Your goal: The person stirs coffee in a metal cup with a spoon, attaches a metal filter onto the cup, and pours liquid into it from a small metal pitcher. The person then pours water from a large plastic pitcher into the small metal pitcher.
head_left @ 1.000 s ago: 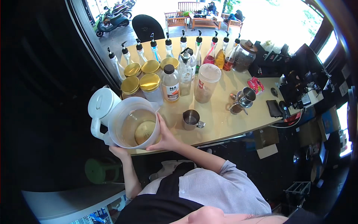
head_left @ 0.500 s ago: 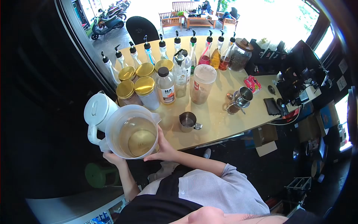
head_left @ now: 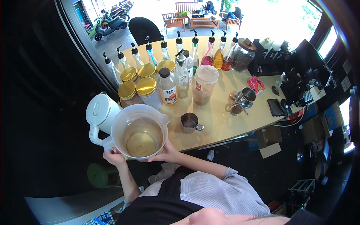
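Note:
I hold a translucent plastic pitcher point(head_left: 140, 131) with both hands at the counter's near edge. It holds pale brown liquid in its bottom. My left hand point(head_left: 112, 157) grips its lower left side by the handle. My right hand point(head_left: 167, 153) cups its lower right side. A white lidded kettle point(head_left: 100, 112) stands just behind the pitcher on the left. A small steel measuring cup point(head_left: 189, 122) sits on the counter to the right of the pitcher.
On the wooden counter point(head_left: 221, 120) stand gold-lidded jars point(head_left: 146, 90), a brown-labelled bottle point(head_left: 167, 88), a tall plastic canister point(head_left: 204, 85), a row of pump syrup bottles point(head_left: 195, 47), a French press point(head_left: 242, 101), a coffee-bean jar point(head_left: 243, 55) and a black wallet point(head_left: 275, 107). A green stool point(head_left: 101, 174) stands below.
The pitcher has come toward me and tipped more upright, off the counter edge; both hands stay on it.

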Action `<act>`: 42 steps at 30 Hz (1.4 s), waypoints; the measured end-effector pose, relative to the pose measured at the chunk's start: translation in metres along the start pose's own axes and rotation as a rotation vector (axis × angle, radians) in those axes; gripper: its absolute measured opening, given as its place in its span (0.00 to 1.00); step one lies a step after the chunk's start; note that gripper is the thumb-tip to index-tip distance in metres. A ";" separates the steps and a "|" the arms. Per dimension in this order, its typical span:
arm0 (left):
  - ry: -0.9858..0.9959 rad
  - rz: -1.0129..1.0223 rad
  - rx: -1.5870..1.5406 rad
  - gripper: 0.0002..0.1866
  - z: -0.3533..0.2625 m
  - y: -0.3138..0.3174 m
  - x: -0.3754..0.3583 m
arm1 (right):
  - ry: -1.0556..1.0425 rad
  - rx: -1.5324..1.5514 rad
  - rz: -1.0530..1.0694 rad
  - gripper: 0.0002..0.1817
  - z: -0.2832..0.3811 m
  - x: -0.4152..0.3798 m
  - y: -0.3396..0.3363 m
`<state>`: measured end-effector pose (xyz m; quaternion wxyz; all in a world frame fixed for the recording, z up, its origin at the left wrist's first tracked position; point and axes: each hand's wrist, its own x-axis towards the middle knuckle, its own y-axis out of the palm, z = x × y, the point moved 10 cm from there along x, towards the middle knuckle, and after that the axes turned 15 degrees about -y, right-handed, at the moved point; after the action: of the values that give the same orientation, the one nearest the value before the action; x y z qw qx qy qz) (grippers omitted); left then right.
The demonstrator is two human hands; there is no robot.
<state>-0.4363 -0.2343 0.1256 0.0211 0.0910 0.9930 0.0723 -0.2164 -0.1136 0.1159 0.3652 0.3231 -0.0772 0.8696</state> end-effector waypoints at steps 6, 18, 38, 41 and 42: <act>-0.033 0.136 -0.041 0.18 0.004 0.010 0.004 | 0.043 0.058 -0.024 0.70 -0.008 -0.007 -0.001; 0.038 0.239 -0.073 0.15 0.004 0.019 0.003 | 0.137 0.127 -0.032 0.69 -0.026 -0.017 -0.006; -0.001 0.376 -0.190 0.11 0.022 0.014 0.017 | 0.083 0.131 -0.090 0.69 -0.022 -0.015 -0.016; 0.017 0.414 -0.192 0.11 0.018 0.014 0.018 | 0.121 0.177 -0.082 0.68 -0.027 -0.017 -0.013; 0.055 0.472 -0.192 0.11 0.013 0.017 0.015 | 0.127 0.193 -0.086 0.68 -0.026 -0.017 -0.013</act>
<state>-0.4471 -0.2128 0.1146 -0.0150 0.3156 0.9331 0.1717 -0.2119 -0.1049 0.0836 0.3737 0.3039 0.0440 0.8752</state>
